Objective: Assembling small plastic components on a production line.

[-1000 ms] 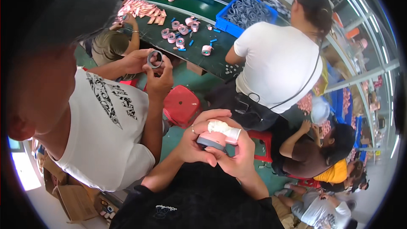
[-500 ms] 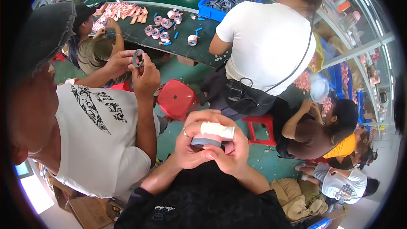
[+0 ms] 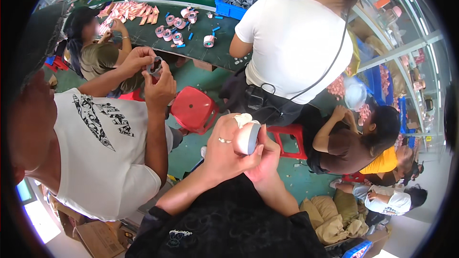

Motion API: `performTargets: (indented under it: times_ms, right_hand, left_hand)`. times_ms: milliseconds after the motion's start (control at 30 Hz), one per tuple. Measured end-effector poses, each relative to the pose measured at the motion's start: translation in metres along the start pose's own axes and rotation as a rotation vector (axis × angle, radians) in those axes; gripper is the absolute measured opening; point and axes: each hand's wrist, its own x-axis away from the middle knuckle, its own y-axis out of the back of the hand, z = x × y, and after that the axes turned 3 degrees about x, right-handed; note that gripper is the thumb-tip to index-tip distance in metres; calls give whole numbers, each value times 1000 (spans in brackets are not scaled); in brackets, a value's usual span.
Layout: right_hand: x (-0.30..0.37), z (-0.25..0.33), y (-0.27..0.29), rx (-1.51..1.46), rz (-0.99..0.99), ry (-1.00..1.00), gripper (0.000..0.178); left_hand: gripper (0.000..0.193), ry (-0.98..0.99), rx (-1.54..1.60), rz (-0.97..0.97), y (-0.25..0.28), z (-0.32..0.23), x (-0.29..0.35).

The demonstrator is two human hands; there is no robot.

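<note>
Over here, the left hand grips a round pink piece with a grey rim. The right hand grasps it too, beside a red stool.

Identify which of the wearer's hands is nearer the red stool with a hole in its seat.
Left. The left hand, holding the pink-and-grey part, is to the lower right of the red stool in the picture; the right hand sits farther right.
</note>
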Motion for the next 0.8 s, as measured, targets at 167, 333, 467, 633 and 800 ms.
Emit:
performTargets:
  times_ms: [167, 333, 467, 633, 800]
  right_hand:
    - [-6, 3, 2, -58, -40, -29, 30]
    - [-8, 15, -5, 24, -144, -102, 37]
    - [-1, 15, -12, -32, -179, -203, 36]
    - [10, 11, -9, -52, -127, -199, 38]
    - [19, -5, -3, -199, 120, -186, 35]
  left_hand:
    - [67, 109, -77, 54, -8, 6, -3]
    - [75, 104, -100, 93, -7, 2, -13]
    - [77, 276, 44, 173, 0, 6, -14]
    - [71, 419, 114, 228, 7, 9, -11]
    - [61, 808, 421, 224, 14, -4, -9]
